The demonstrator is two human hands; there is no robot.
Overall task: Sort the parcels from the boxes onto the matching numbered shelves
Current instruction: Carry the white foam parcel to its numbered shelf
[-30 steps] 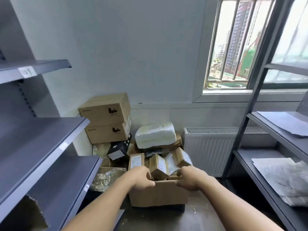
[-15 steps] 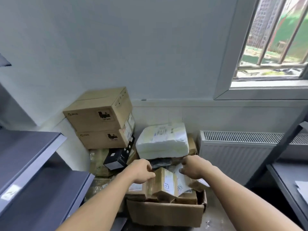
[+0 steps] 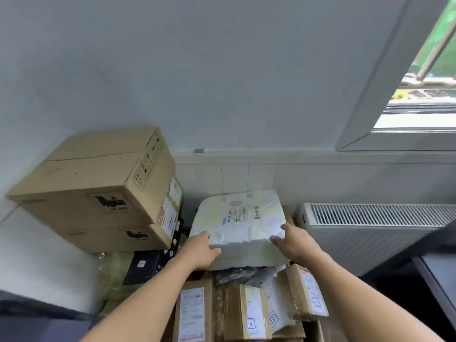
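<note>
Wall (image 3: pixel 222 70), pale and plain, fills most of the view, with the corner of a window (image 3: pixel 394 134) at the upper right. Under the window stands a white radiator (image 3: pixel 370 225). In the left corner two brown cartons are stacked, the upper carton (image 3: pixel 98 178) lying directly on the lower carton (image 3: pixel 111 239).

Between the cartons and the radiator lies the white parcel (image 3: pixel 241 218), a big soft package with a printed label on its top. It rests flat on the top of a pile of smaller packages, close to the wall.

Both hands are on this parcel, at its near edge. The left hand (image 3: pixel 201 251) touches the near left corner, with the fingers along the left side and the thumb against the front face. The right hand (image 3: pixel 294 244) touches the near right corner, the thumb on the top surface and the fingers spread on the front. The fingers of both hands look fairly straight and spread, not closed around the parcel. The picture is a little blurred here.

Below the hands, several small brown parcels stand on edge close together: a labelled parcel (image 3: pixel 192 314) under the left forearm, a middle parcel (image 3: pixel 246 309) with a handwritten number, and a tilted parcel (image 3: pixel 303 292) at the right. A black box (image 3: pixel 145 267) lies beside the lower carton, left of the left arm.
</note>
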